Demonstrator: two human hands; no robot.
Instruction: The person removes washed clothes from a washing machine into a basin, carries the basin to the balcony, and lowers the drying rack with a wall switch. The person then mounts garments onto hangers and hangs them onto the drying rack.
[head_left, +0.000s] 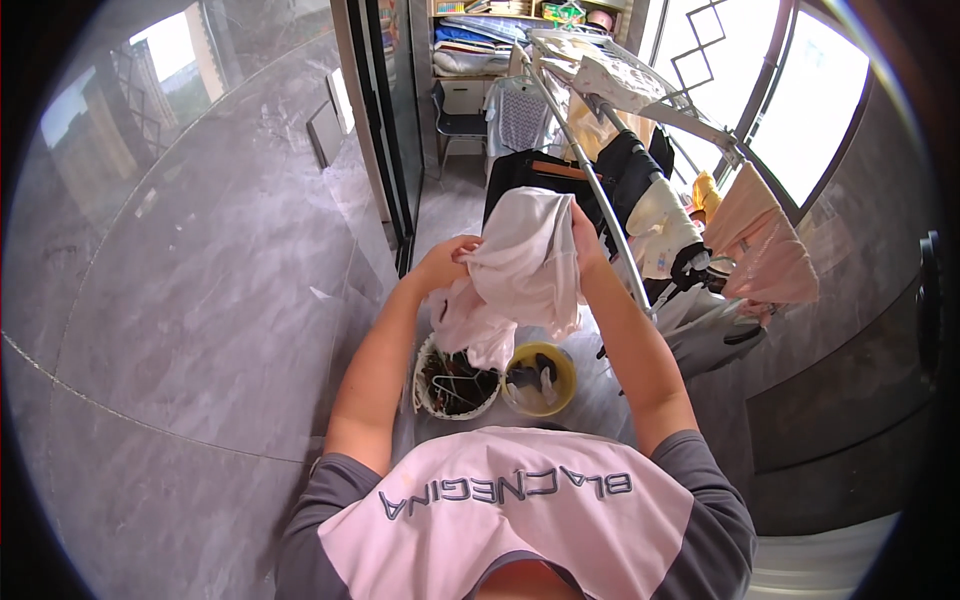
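Note:
Both hands hold up a pale garment (521, 240), off-white on top with pinkish cloth hanging beneath. My left hand (446, 259) grips its left edge with bent fingers. On the opposite side my right hand (586, 236) has hold of the edge, its fingers partly hidden behind the cloth. Below the hanging cloth stands a white-rimmed basket (420, 401) with several clothes hangers (454, 386) in it. Beside it is a yellow basin (568, 397) holding a few dark and light small cloth pieces (536, 379).
A metal drying rack (626, 262) hung with clothes runs along the right, close to my right forearm. A pink towel (765, 240) hangs at its near end. A dark-framed glass door (397, 127) stands left; a chair (457, 120) and shelves with folded bedding (480, 45) are farther back.

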